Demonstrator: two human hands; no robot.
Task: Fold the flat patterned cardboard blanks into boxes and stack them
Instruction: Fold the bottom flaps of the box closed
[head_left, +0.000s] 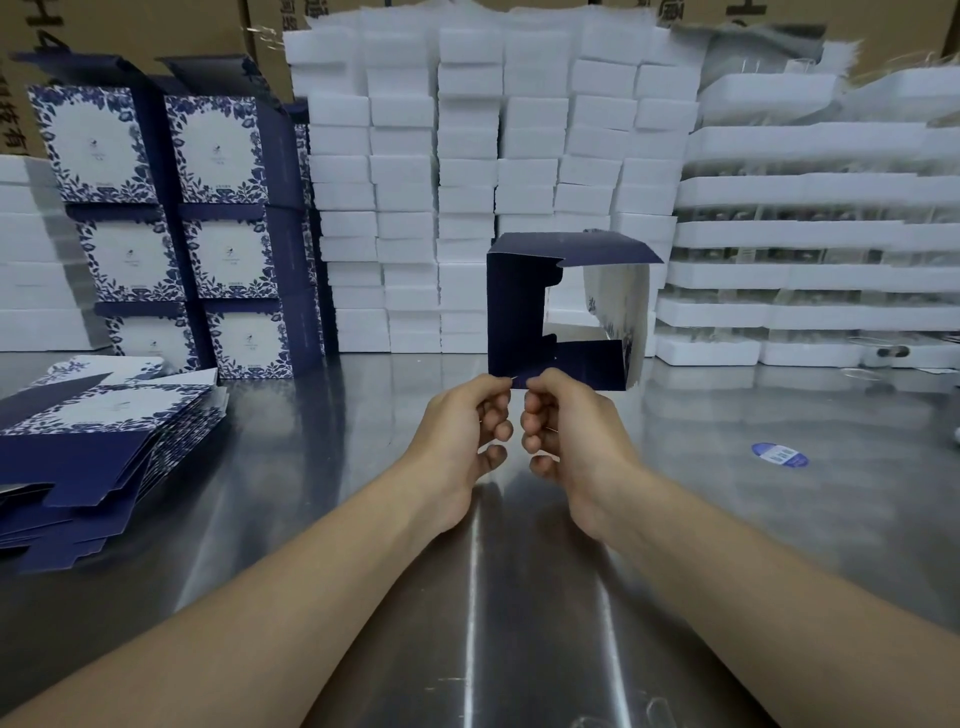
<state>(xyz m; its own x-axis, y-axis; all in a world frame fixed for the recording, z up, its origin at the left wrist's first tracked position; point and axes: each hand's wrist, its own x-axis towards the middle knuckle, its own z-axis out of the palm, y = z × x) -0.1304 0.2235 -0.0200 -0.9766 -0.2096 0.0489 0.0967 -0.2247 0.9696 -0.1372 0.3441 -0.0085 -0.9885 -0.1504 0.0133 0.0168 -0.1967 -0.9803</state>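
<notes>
The half-opened dark blue cardboard box (519, 306) hung in the air above the shiny steel table (727, 493), not touching it. The left hand (462, 431) and the right hand (566, 431) were close together, both pinching its lower near edge. The card looked light and thin, stiff only along the creases, so I think it is better held near a fold, not by a loose flap. At the left lay a pile of flat patterned blanks (104, 431); behind it stood the stacked blue-and-white boxes (218, 234).
</notes>
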